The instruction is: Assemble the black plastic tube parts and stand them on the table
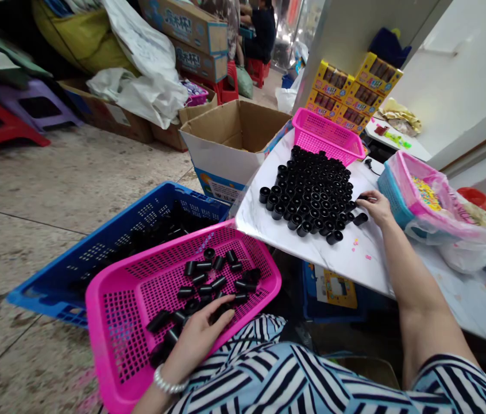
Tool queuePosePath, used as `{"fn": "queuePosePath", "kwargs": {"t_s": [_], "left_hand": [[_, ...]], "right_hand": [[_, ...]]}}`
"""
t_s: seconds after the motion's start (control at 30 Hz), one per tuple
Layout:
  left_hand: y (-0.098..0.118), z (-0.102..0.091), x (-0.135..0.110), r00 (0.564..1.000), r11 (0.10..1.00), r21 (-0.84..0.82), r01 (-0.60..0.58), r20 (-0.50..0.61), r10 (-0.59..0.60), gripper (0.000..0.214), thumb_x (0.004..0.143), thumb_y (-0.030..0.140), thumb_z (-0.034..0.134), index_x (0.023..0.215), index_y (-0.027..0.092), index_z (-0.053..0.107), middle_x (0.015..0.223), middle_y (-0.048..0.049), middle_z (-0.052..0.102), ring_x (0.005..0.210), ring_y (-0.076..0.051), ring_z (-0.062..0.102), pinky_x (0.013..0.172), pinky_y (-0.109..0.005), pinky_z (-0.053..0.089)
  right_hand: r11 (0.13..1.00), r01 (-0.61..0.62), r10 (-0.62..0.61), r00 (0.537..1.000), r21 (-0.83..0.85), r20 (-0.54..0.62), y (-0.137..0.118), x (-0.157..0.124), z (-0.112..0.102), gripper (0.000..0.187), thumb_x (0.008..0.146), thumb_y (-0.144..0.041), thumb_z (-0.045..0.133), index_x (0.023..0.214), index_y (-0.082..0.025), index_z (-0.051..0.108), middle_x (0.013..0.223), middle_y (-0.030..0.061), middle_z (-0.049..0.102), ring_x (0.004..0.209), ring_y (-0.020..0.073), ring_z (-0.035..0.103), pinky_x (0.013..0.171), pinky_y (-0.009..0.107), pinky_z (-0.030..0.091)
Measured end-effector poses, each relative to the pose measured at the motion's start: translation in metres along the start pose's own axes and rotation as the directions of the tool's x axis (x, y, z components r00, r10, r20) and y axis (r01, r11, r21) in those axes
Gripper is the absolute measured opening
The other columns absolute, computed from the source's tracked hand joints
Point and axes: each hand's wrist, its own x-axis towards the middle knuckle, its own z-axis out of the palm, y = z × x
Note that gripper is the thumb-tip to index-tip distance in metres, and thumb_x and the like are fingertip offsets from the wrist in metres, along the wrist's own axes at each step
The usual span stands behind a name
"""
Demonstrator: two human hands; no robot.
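Observation:
My left hand (pixel 197 339) reaches into a pink basket (pixel 114 299) on my lap, its fingers curled round one of several loose black tubes (pixel 208 282) lying there. My right hand (pixel 376 207) rests on the white marble table (pixel 355 259), fingers pinched on a black tube at the right edge of a dense cluster of upright black tubes (pixel 312 192). A pearl bracelet (pixel 168 384) sits on my left wrist.
A blue crate (pixel 96 247) with more black tubes sits on the floor behind the pink basket. An open cardboard box (pixel 230 138), an empty pink basket (pixel 324 135), a bag-lined basket of colourful bits (pixel 428 198) and yellow boxes (pixel 350 92) surround the table. Another person sits far behind.

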Motion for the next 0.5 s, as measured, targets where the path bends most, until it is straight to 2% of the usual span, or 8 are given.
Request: {"fn": "queuePosePath", "kwargs": {"t_s": [0.1, 0.27, 0.4, 0.5], "left_hand": [[0.001, -0.001, 0.0, 0.999, 1.0, 0.008, -0.028, -0.016, 0.028, 0.07, 0.084, 0.067, 0.062, 0.136, 0.021, 0.066, 0.078, -0.0019, 0.071, 0.06, -0.018, 0.058, 0.058, -0.028, 0.049], [0.005, 0.0, 0.001, 0.996, 0.997, -0.034, -0.068, -0.052, 0.066, 0.07, 0.082, 0.065, 0.065, 0.135, 0.02, 0.066, 0.091, -0.0056, 0.075, 0.078, -0.023, 0.067, 0.07, -0.032, 0.056], [0.009, 0.0, -0.005, 0.983, 0.99, -0.079, -0.113, -0.157, 0.1, 0.067, 0.08, 0.056, 0.071, 0.136, 0.02, 0.065, 0.096, -0.0052, 0.075, 0.091, -0.023, 0.068, 0.081, -0.032, 0.057], [0.006, -0.003, -0.007, 0.969, 0.986, -0.132, -0.099, -0.238, 0.066, 0.059, 0.083, 0.047, 0.073, 0.134, 0.018, 0.067, 0.089, -0.0043, 0.073, 0.078, -0.019, 0.065, 0.077, -0.03, 0.055]], "right_hand": [[0.999, 0.017, -0.018, 1.0, 0.038, 0.026, 0.0, -0.004, 0.006, 0.035, 0.06, -0.035, 0.084, 0.085, -0.019, 0.065, 0.087, 0.0037, 0.071, 0.082, 0.0159, 0.064, 0.08, 0.03, 0.054], [0.998, 0.01, -0.012, 1.0, 0.057, 0.026, -0.009, -0.006, 0.011, 0.039, 0.064, -0.042, 0.082, 0.091, -0.021, 0.065, 0.089, 0.0043, 0.071, 0.083, 0.0184, 0.068, 0.075, 0.033, 0.058], [0.998, -0.043, 0.042, 0.999, 0.041, 0.013, -0.016, -0.017, -0.005, 0.034, 0.069, -0.046, 0.078, 0.09, -0.023, 0.065, 0.084, 0.0065, 0.068, 0.077, 0.0198, 0.068, 0.07, 0.036, 0.057], [0.996, -0.088, 0.086, 0.988, -0.006, -0.127, -0.003, -0.022, -0.025, 0.031, 0.07, -0.047, 0.078, 0.076, -0.024, 0.059, 0.067, 0.0056, 0.059, 0.056, 0.0174, 0.059, 0.054, 0.039, 0.048]]}}
